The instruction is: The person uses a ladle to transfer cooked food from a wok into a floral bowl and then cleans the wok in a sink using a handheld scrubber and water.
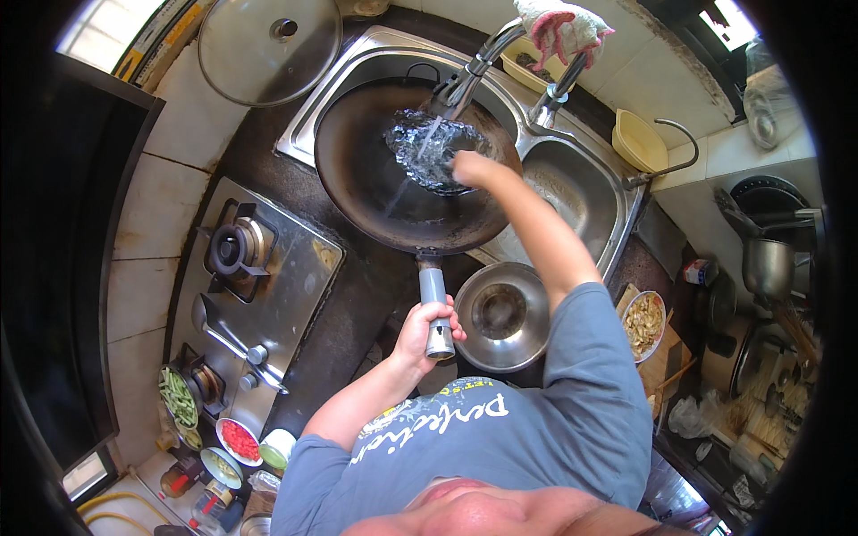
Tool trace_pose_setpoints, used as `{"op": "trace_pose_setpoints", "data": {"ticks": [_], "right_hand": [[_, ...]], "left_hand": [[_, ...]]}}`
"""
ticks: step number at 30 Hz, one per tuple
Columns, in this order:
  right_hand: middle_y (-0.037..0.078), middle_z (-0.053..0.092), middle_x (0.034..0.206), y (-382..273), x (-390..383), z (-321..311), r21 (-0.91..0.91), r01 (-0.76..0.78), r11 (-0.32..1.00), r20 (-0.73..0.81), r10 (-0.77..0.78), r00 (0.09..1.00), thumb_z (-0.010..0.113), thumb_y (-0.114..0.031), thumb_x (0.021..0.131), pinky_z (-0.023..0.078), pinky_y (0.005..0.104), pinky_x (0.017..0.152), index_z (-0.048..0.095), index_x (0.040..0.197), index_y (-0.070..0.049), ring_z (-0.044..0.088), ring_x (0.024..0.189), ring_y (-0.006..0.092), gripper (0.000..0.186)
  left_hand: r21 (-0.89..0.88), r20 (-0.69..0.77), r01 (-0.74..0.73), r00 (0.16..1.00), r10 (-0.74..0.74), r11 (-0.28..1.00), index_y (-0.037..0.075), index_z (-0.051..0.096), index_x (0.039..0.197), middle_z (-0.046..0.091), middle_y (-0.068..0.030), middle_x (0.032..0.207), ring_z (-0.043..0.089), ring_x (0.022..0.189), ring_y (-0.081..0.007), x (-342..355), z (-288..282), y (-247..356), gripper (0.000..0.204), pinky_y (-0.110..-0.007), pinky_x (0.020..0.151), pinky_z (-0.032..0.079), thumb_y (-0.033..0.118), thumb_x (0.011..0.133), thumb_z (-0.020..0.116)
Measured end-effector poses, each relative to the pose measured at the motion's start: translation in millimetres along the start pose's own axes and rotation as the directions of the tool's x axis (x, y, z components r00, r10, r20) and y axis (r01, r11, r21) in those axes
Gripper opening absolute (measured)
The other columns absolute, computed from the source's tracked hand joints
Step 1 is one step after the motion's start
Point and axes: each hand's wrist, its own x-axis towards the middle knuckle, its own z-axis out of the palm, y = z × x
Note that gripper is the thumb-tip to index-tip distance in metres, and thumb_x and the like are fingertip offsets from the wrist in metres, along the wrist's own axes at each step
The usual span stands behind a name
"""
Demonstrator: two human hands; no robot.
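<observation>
A large dark wok (357,152) sits over the left basin of the steel sink (299,134). Its grey handle (433,286) points back toward me, and my left hand (420,332) is wrapped round the lower end of it. From the tap (460,89) water (429,147) runs into the wok, splashing and spreading over its middle. Inside the wok, at the right edge of the splash, my right hand (474,170) is curled closed; its fingertips and anything in them are hidden. A steel bowl (527,344) stands just right of the wok's handle.
Left is a gas stove (295,259) with a ladle (204,313) lying on it. Cut green vegetables (179,397) and chopped red pieces (239,442) sit nearby. A glass lid (241,54) leans at the back. A bowl of chopped food (643,326) stands right.
</observation>
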Motion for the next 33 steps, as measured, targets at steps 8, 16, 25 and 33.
{"op": "trace_pose_setpoints", "data": {"ticks": [8,16,25,33], "right_hand": [[0.015,0.059,0.075,2.8,-76.4,-42.2,-0.295,0.272,0.916,0.533,-0.079,0.842,0.051,-0.016,0.076,0.045,0.0379,0.056,0.06,0.082,-0.003,0.055,0.059,0.0272,0.018],[0.015,0.059,0.1,7.1,45.9,-13.1,-0.16,-0.078,0.984,-0.205,0.044,0.978,0.05,-0.016,0.073,0.046,0.0373,0.077,0.059,0.1,-0.007,0.057,0.094,0.0267,0.03],[-0.003,0.04,0.052,-19.4,-63.3,-13.0,0.403,0.101,0.91,0.543,-0.326,0.774,0.051,-0.011,0.078,0.031,0.0222,0.038,0.05,0.118,-0.014,0.036,0.042,0.0067,0.04],[0.011,0.06,0.101,23.6,-33.6,-46.0,-0.437,-0.138,0.889,-0.021,0.143,0.989,0.05,-0.015,0.073,0.047,0.0372,0.075,0.062,0.095,-0.008,0.058,0.093,0.0259,0.026]], "left_hand": [[-0.076,0.019,-0.028,0.999,0.029,0.997,0.003,0.043,0.087,0.052,-0.0075,0.059,0.053,0.049,-0.0174,0.7,-4.2,4.1,0.017,-0.032,0.054,0.048,0.008,0.072,0.05],[0.011,0.014,-0.015,1.0,0.015,1.0,0.003,0.043,0.087,0.051,-0.0079,0.06,0.053,0.05,-0.0177,-0.7,0.4,2.7,0.017,-0.033,0.055,0.048,0.008,0.072,0.049],[-0.02,0.005,-0.015,1.0,0.015,1.0,0.005,0.041,0.089,0.051,-0.0069,0.058,0.052,0.05,-0.0184,5.1,-0.2,2.6,0.02,-0.034,0.057,0.047,0.008,0.071,0.049],[-0.023,0.003,-0.025,1.0,0.025,0.999,0.005,0.042,0.089,0.051,-0.0071,0.058,0.052,0.05,-0.0188,3.4,-4.4,2.3,0.02,-0.034,0.058,0.047,0.009,0.071,0.049]]}}
